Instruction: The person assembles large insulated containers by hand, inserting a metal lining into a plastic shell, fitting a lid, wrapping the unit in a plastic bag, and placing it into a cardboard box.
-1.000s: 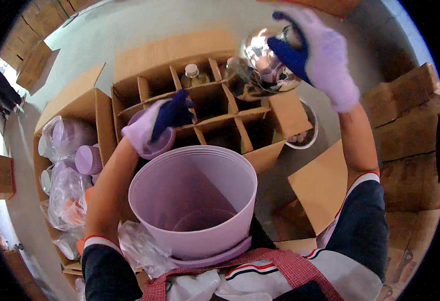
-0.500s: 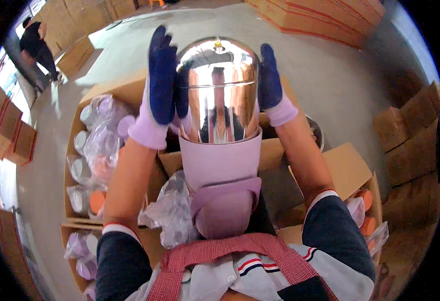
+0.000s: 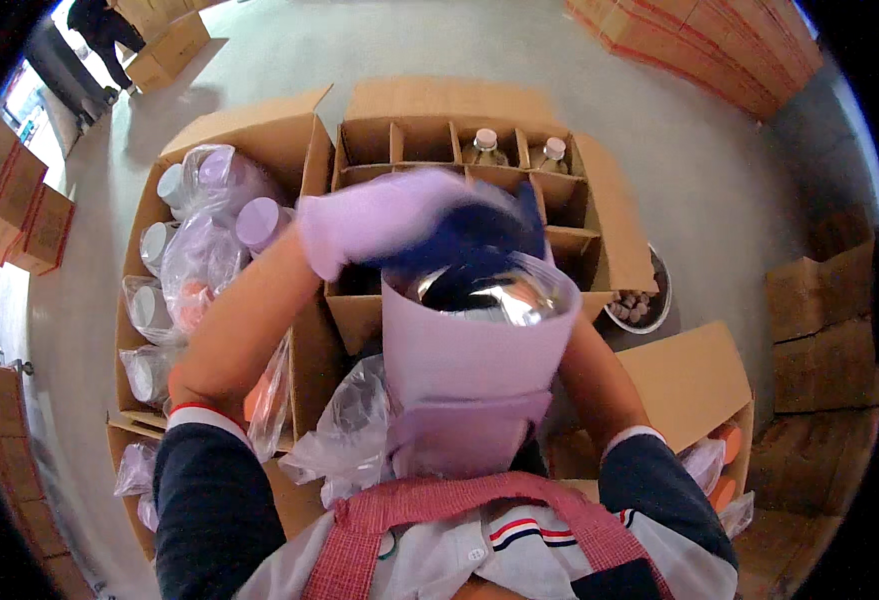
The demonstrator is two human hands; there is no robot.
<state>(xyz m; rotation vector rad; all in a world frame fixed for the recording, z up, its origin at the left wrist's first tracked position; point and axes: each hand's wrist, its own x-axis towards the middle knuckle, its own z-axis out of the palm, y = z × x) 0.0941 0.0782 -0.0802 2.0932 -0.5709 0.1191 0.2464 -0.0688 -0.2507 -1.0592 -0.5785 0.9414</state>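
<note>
Grey warehouse floor, cartons all round; lavender pail at the lap, metal vessel inside its mouth.

Head view: pail stands close to the red apron, mouth seemingly tipped away from the body, probably so the lap can brace it while both arms reach round; left hand, gloved lavender and navy, lies over the vessel's top, blurred, so I cannot tell whether its fingers curl or lie flat; right forearm runs behind the pail, right hand mostly hidden, its grip unclear, perhaps steadying the far side; just beyond, a divided carton holds clear bottles upright in separate cells, likely against knocking; at left, lavender canisters sit among clear bags, presumably against scuffs.
</note>
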